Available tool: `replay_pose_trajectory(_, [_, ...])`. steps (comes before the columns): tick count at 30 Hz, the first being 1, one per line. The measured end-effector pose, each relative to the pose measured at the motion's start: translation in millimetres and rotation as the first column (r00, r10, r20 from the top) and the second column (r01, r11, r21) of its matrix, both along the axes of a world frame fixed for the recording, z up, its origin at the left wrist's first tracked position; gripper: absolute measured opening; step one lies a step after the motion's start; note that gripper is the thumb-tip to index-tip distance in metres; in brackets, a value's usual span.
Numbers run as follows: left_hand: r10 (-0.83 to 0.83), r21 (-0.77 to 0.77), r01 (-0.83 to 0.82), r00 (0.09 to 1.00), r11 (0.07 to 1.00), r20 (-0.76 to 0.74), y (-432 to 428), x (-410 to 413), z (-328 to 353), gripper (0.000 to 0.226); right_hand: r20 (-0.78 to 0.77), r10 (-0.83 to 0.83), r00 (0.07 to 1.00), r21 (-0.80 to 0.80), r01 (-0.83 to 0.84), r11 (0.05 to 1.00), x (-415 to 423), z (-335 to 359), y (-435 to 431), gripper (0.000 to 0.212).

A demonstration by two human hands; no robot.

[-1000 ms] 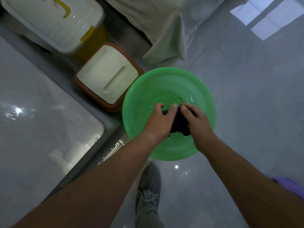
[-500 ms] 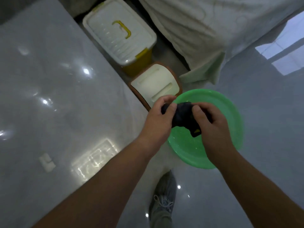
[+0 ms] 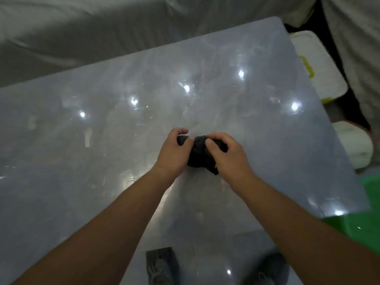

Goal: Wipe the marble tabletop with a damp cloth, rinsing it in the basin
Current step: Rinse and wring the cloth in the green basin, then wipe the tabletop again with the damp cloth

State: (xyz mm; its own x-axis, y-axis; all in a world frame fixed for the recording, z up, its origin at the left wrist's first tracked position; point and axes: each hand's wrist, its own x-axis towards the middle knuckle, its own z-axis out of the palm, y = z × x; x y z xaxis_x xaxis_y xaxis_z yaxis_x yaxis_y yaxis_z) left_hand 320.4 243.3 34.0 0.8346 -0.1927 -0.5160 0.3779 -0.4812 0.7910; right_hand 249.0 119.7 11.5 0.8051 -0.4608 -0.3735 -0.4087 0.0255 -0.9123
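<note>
Both hands hold one dark cloth [image 3: 198, 154], bunched into a thick roll, over the middle of the grey marble tabletop [image 3: 102, 140]. The left hand [image 3: 171, 154] grips the left end: its fingers [image 3: 181, 131] are curled over the far side of the roll and the thumb lies across the top. The right hand [image 3: 229, 157] grips the right end in the same way, fingers curled round the cloth, thumb pressed on its middle. The two thumbs are just beside each other. A small yellow bit shows at the lower corner of the cloth, next to the right wrist. Whether the cloth touches the tabletop or hangs just above it, I cannot tell. Both forearms are bare and reach forward from the lower edge of the view.

The tabletop is glossy, with bright spots of light and faint streaks on it. The green basin [image 3: 370, 204] is at the right edge, below the tabletop's corner – only a part is seen. Further back on the right stand a white storage box with yellow latch [image 3: 317, 64] and a smaller white-lidded container [image 3: 352, 145]. Pale fabric [image 3: 82, 38] lies behind the tabletop.
</note>
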Motion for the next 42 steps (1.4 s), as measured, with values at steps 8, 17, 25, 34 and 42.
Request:
replay_pose_trajectory(8, [0.108, 0.065, -0.109, 0.994, 0.992, 0.022, 185.0, 76.4, -15.5, 0.049, -0.028, 0.236, 0.971, -0.133, -0.238, 0.962, 92.4, -12.4, 142.0, 0.024])
replay_pose_trajectory(17, [-0.217, 0.189, 0.170, 0.940, 0.967, 0.264, 294.8, 118.5, -30.6, 0.048, -0.258, 0.664, 0.701, -0.738, -0.587, 0.332, 120.6, -37.6, 205.7, 0.032])
replay_pose_trajectory(25, [-0.157, 0.154, 0.143, 0.984, 0.978, 0.083, 283.5, 137.4, -45.5, 0.021, -0.334, 0.795, 0.506, -0.769, -0.635, 0.081, 122.4, -50.1, 223.7, 0.033])
replay_pose_trajectory(34, [-0.395, 0.577, 0.131, 0.846, 0.806, 0.360, 303.7, 184.8, -70.6, 0.056, -0.534, 0.549, 0.643, -0.766, -0.643, 0.007, 154.9, -69.4, 162.9, 0.061])
replay_pose_trajectory(42, [-0.434, 0.753, 0.167, 0.884, 0.637, 0.171, 287.2, 202.5, -76.2, 0.059, -0.545, 0.407, 0.733, -0.756, -0.640, 0.139, 242.2, -69.2, 171.7, 0.071])
